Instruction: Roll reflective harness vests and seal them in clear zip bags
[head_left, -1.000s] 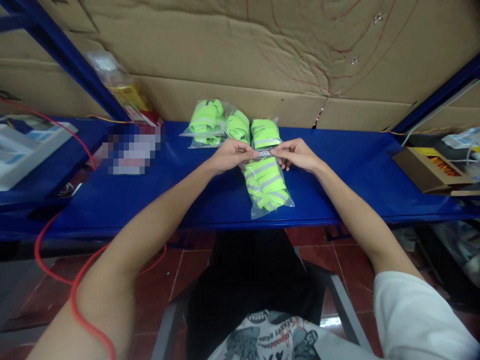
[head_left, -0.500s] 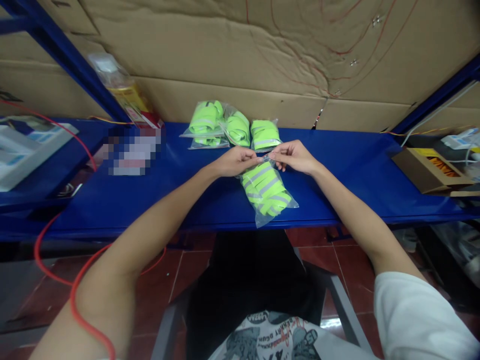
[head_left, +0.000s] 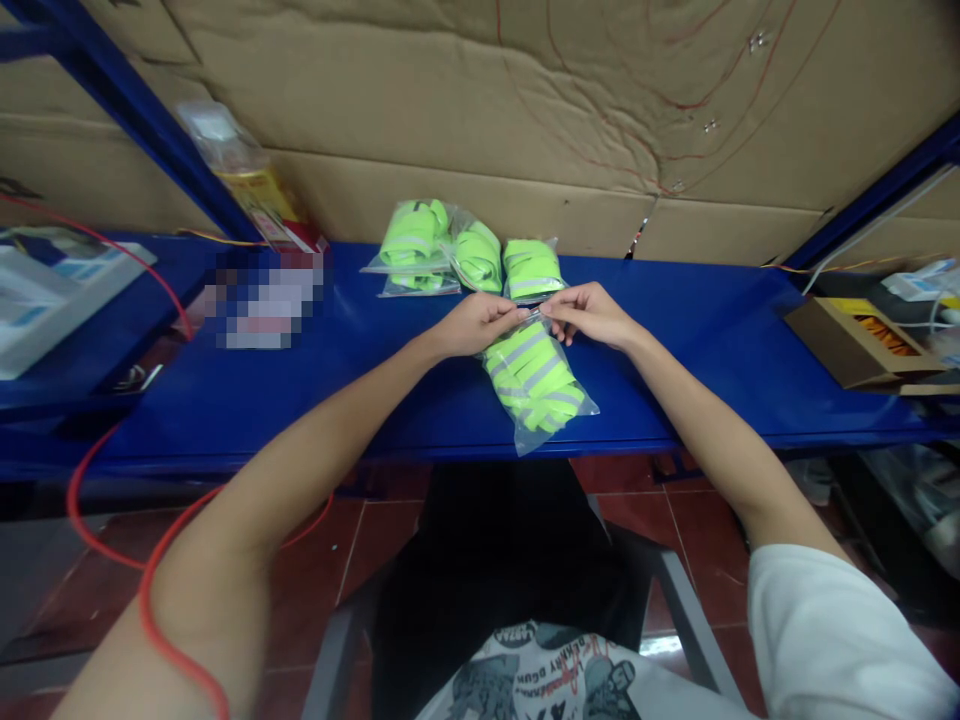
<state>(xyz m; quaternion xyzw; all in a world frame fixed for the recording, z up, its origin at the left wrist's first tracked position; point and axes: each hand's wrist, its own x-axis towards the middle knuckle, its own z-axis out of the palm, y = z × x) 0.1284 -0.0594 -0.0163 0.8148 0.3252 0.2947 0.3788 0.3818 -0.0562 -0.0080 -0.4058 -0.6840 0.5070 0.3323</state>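
A clear plastic bag of neon-green reflective bands lies on the blue table, its far end lifted. My left hand and my right hand both pinch the bag's top edge, fingertips almost meeting at the middle of the seal. Just behind my hands lie three more filled bags of green bands, side by side against the cardboard wall.
A bottle leans at the back left beside a blurred packet. An open cardboard box sits at the right. A red cable loops below the table's left side. White boxes rest on the left shelf.
My hands have drawn closer together along the bag's top edge. The bag has turned slightly, its near end swinging right toward the table's front edge.
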